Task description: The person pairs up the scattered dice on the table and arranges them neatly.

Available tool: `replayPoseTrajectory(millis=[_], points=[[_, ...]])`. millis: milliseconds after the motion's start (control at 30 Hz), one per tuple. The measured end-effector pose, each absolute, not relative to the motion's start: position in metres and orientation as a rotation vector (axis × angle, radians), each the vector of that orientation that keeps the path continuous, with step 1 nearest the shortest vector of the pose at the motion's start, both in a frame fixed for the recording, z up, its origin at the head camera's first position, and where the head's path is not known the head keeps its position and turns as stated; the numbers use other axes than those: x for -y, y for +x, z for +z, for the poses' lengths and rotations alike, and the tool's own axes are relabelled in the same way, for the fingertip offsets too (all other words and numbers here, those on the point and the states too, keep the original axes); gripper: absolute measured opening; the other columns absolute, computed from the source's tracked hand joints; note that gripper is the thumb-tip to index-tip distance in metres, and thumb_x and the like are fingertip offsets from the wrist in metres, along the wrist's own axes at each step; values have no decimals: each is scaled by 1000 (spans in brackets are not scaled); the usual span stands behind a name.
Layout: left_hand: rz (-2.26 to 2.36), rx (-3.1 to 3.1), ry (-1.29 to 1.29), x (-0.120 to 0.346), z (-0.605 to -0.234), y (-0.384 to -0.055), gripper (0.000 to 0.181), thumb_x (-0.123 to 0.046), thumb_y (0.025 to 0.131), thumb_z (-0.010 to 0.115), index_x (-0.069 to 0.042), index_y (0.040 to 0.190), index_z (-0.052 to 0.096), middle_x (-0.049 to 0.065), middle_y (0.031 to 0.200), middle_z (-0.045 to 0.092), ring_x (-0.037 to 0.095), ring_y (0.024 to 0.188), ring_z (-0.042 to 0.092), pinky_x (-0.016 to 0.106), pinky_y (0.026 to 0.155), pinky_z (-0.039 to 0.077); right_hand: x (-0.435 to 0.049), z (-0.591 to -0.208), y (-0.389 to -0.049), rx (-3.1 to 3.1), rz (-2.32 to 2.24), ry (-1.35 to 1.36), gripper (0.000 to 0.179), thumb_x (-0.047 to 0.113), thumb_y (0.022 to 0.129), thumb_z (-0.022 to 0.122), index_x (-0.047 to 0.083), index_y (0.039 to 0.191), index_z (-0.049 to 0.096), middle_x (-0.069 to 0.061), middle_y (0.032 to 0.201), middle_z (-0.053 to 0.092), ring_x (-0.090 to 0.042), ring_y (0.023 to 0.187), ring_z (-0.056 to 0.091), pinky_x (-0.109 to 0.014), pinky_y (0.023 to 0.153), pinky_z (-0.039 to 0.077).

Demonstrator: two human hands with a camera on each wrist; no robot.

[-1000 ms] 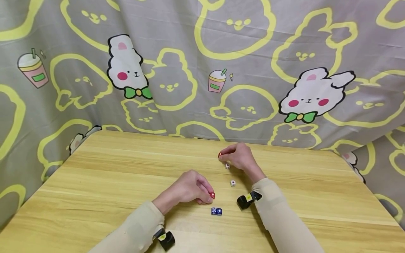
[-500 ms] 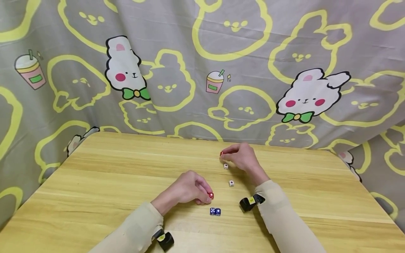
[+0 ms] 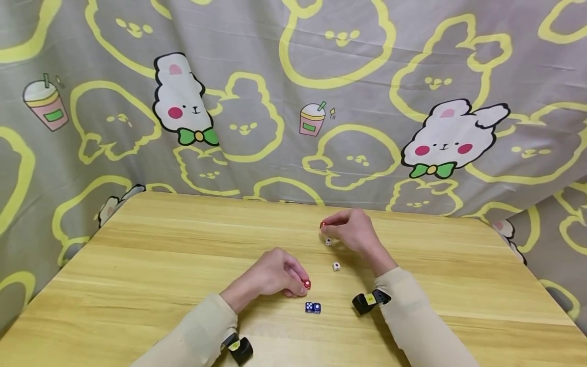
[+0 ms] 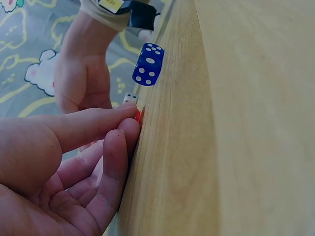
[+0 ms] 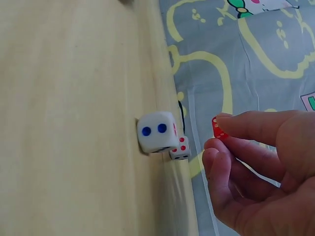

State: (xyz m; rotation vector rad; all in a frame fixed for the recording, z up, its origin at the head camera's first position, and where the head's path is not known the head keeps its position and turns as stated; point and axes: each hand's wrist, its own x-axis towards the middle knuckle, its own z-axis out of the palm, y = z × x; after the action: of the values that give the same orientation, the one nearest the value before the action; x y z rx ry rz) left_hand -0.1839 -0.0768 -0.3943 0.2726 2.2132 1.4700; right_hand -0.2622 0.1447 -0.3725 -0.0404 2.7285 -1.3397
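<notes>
In the head view my left hand (image 3: 275, 272) pinches a red die (image 3: 307, 284) between thumb and fingertips, low over the wooden table. Just in front of it, two blue dice (image 3: 313, 308) sit side by side, touching. Farther back, my right hand (image 3: 354, 232) pinches another red die (image 3: 323, 225); in the right wrist view that red die (image 5: 219, 129) is held off the tabletop. Two white dice stand apart on the table: one white die (image 3: 328, 242) below the right hand's fingers, the other white die (image 3: 337, 266) nearer. Fingers mostly cover the left red die (image 4: 138, 116) in the left wrist view.
The wooden table (image 3: 160, 244) reaches back to a grey curtain (image 3: 284, 163) with yellow outlines and rabbit prints. A black wrist camera (image 3: 240, 349) is strapped at the left sleeve, and another black wrist camera (image 3: 367, 302) at the right sleeve.
My right hand has shifted slightly to the right with its red die, the forearm moving along. The left hand, the blue dice and the white dice stay in place.
</notes>
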Motion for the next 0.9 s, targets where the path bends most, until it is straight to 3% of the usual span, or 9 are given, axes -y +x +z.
replayPoseTrajectory(millis=[200,400,533,667,900], points=[[1472,-2211,276,77,-394,-184,14,1,78,89,-3,88,79,7,79,80,10,61,69,26,60,60,-144,-369,-255,-2703,-1391,-27,19,19,91,85,12,108,84,-6,107,82,-19,82,73,-28,70,56],[1470,-2204,277,77,-394,-184,14,0,79,89,-3,88,79,7,79,81,10,62,69,26,61,60,-146,-366,-247,-2686,-1408,-52,17,18,91,84,11,107,84,-7,107,83,-20,87,76,-33,77,61],[1471,-2201,276,77,-394,-185,14,1,79,89,-3,88,79,7,79,81,10,62,70,26,61,60,-148,-365,-242,-2716,-1367,-75,18,21,91,85,13,106,84,-4,105,83,-17,93,74,-30,81,58],[1472,-2200,277,76,-393,-185,14,1,79,89,-3,88,79,8,79,81,10,62,70,26,61,60,-150,-363,-236,-2741,-1335,-88,18,24,89,86,15,105,85,-2,103,83,-17,94,70,-28,79,53],[1470,-2202,279,77,-394,-185,14,1,79,89,-3,88,79,8,79,81,9,62,69,25,60,60,-150,-365,-227,-2697,-1381,-88,18,20,90,86,12,105,84,-4,102,83,-14,86,72,-28,74,58]])
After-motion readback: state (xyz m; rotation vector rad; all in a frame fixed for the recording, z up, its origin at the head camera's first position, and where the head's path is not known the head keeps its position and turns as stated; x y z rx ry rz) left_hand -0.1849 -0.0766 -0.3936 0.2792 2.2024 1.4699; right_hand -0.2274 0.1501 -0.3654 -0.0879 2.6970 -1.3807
